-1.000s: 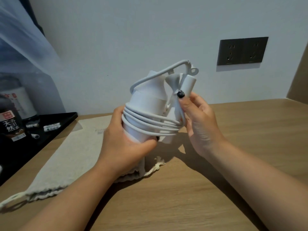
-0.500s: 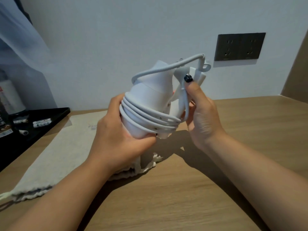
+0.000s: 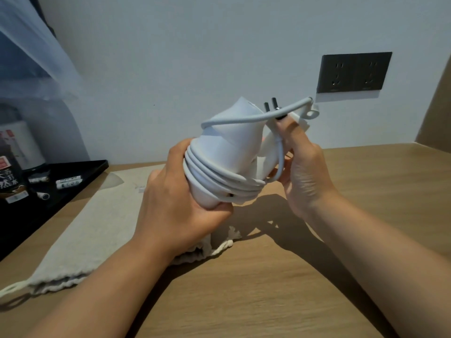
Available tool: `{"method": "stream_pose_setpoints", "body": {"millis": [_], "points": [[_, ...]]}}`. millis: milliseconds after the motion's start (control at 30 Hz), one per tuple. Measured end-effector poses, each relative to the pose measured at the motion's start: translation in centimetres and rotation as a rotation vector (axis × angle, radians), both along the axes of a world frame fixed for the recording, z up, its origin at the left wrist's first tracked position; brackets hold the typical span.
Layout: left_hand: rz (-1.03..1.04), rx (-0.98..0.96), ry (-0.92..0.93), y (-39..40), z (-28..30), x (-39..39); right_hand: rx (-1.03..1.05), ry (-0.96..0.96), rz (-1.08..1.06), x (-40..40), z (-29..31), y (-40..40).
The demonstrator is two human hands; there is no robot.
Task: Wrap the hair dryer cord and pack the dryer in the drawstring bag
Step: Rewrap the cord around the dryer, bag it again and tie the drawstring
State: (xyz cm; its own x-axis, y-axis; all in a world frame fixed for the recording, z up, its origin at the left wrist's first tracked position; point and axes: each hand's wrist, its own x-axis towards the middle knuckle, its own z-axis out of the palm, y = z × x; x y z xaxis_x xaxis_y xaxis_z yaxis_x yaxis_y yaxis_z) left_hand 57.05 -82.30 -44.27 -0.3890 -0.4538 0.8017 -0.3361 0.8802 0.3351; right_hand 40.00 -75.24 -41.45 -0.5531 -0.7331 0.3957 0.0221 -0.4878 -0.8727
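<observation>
A: On the left edge of the table, what is recorded?

B: A black tray set against the wall. In it lie several small white packets and, at the far left, a dark labelled package with a pale container behind it; the labels are too blurred to read. A sheer curtain hangs above the tray.

A: And on the wall?

B: A dark double socket, up and to the right of the hands.

A: Where is the bag?

B: The bag, beige cloth, lies flat on the table just right of the tray, reaching from the wall side toward the near left edge. Its drawstring shows below the left wrist, with a frayed end, and another loop shows at the near left corner. The left forearm covers part of the cloth. Whether anything is inside cannot be told; it lies flat.

A: The dryer?

B: The dryer, white, is held above the table and over the bag's right end, clear of both. The cord runs round its body in several turns, and one strand arcs over the top toward the plug, whose two prongs point up.

A: Grip?

B: The left hand is curled round the dryer's lower end, thumb beneath. The right hand pinches the cord near the plug, forefinger raised along it, the other fingers bent behind the dryer's far side.
</observation>
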Motion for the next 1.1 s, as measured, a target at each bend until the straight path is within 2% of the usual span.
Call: {"method": "stream_pose_setpoints", "body": {"millis": [67,133,200,267,467,567,700,800,1000,1100], "points": [[0.014,-0.025,-0.026,-0.1,0.1,0.0,0.019,-0.022,-0.026,0.1,-0.1,-0.2],[0.033,-0.133,-0.077,-0.2,0.1,0.0,0.035,-0.068,-0.065,0.0,-0.4,-0.5],[0.069,-0.248,-0.124,-0.2,0.0,0.0,0.008,-0.121,-0.023,0.0,-0.8,-0.6],[0.071,-0.227,-0.125,-0.4,-0.1,-0.1,-0.002,-0.112,0.054,0.0,-1.0,-0.6],[-0.043,0.19,0.078,0.1,-0.3,-0.3,0.086,-0.019,0.126,0.1,-1.1,-1.1],[-0.081,0.43,0.237,-0.1,-0.4,-0.9,0.069,0.105,0.136,0.5,-1.4,-1.2],[-0.295,0.835,0.418,-0.7,-0.3,-1.0,0.069,0.235,0.182,1.6,-2.2,-1.1],[-0.434,1.066,0.467,-0.7,-0.5,-1.0,0.08,0.261,0.169,2.2,-2.8,-1.2],[-0.603,1.23,0.437,-0.8,-0.7,-1.1,0.137,0.124,0.174,2.4,-3.4,-1.4],[-0.729,1.318,0.464,-0.7,-0.6,-1.2,0.178,-0.058,0.224,1.9,-3.6,-1.6]]}}
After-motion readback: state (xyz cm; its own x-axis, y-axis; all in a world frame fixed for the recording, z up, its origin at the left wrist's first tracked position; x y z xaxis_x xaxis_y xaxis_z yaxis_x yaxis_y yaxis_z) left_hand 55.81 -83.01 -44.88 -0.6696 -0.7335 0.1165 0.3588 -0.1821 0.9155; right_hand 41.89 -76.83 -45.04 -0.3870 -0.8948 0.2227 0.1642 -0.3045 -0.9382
